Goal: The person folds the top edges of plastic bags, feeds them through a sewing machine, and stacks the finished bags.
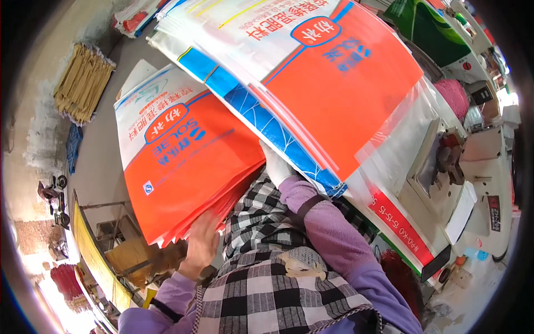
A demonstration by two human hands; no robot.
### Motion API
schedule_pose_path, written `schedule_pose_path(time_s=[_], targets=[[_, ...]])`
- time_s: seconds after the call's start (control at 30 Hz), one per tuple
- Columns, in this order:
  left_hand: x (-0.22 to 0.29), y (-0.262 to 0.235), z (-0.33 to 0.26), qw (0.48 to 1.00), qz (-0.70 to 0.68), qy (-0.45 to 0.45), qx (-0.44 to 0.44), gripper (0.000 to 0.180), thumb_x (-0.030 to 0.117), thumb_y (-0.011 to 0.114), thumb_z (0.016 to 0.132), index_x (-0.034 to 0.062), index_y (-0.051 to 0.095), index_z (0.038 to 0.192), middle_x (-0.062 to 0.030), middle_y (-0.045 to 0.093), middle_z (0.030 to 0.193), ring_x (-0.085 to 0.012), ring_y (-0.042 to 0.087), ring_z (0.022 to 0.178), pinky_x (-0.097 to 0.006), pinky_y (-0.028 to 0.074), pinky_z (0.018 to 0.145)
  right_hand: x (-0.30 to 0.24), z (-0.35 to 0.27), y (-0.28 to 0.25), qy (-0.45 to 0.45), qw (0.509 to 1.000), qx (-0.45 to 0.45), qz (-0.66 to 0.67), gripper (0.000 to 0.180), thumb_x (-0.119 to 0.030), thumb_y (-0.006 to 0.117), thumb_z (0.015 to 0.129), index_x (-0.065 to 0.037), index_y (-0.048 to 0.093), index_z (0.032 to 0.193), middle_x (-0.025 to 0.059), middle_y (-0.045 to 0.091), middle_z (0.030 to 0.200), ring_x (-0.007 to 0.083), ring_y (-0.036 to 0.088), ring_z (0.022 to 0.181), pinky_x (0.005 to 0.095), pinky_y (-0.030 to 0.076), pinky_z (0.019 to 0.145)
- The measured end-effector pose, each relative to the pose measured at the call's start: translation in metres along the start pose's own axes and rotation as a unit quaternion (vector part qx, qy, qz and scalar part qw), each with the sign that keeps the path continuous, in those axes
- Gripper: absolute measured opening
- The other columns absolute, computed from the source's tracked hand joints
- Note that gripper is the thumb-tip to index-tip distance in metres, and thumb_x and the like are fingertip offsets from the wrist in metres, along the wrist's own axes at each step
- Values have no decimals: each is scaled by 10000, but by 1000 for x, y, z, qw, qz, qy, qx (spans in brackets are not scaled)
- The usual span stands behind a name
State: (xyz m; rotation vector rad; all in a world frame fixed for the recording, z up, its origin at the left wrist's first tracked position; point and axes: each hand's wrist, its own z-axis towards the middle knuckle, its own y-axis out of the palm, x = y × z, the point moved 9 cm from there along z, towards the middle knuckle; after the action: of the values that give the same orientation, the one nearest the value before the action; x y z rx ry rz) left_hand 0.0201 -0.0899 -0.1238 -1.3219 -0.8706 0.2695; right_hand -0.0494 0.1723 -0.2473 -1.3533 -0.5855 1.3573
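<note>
A thick stack of orange-and-white woven sacks (pixel 183 161) lies at my left. My left hand (pixel 201 244) rests with spread fingers on the stack's near corner. One large orange, white and blue sack (pixel 328 72) with a clear plastic liner is lifted across the top of the view. My right hand (pixel 276 166), in a white glove, reaches up under this sack's lower blue edge and is mostly hidden by it. My purple sleeves and checked apron fill the bottom centre.
A cream industrial sewing machine (pixel 473 183) stands at the right, with a pink thread cone (pixel 453 96) behind it. A pile of yellow-brown sacks (pixel 83 83) lies on the floor at the far left. A green sack (pixel 428 30) is at the top right.
</note>
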Motion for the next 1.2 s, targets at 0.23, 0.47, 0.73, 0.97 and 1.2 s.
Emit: schedule_pose_path(time_s=[0.23,0.47,0.73,0.97,1.2], targets=[[-199,24,-29,939,-149,-307,39,340,293,598,942,60,646,1185,-235,645,1162,-406,615,1073,-498,497,930,-15,1,-1,-15,995,2,102,433,-131,511,942,-115,502,1374,206,566,1301,361,542,1206,445,415,1037],[49,-7,38,985,-116,116,-44,284,-40,596,724,60,732,953,-132,708,1012,-326,672,982,-445,540,850,4,-62,-65,25,993,-117,-26,500,-135,424,953,-75,382,1448,284,512,1304,435,550,1149,518,421,1002],[310,99,259,928,-74,355,82,270,212,834,659,79,644,796,-97,555,777,-314,546,791,-392,446,724,-23,-116,-99,-78,978,-56,184,223,-198,569,883,-85,630,1065,175,668,1076,317,652,1020,416,495,883],[280,129,322,806,-526,74,-262,101,91,701,888,-7,721,890,-6,688,801,-51,571,709,-220,450,614,182,-187,-313,343,864,284,236,243,-249,615,917,-12,661,946,180,653,836,314,664,818,370,499,679],[284,88,307,849,-472,154,-180,37,-22,721,813,7,699,804,-44,698,808,-91,613,724,-232,478,650,191,-84,-261,299,801,207,475,421,-370,540,967,29,673,981,171,685,856,261,647,792,352,484,764]])
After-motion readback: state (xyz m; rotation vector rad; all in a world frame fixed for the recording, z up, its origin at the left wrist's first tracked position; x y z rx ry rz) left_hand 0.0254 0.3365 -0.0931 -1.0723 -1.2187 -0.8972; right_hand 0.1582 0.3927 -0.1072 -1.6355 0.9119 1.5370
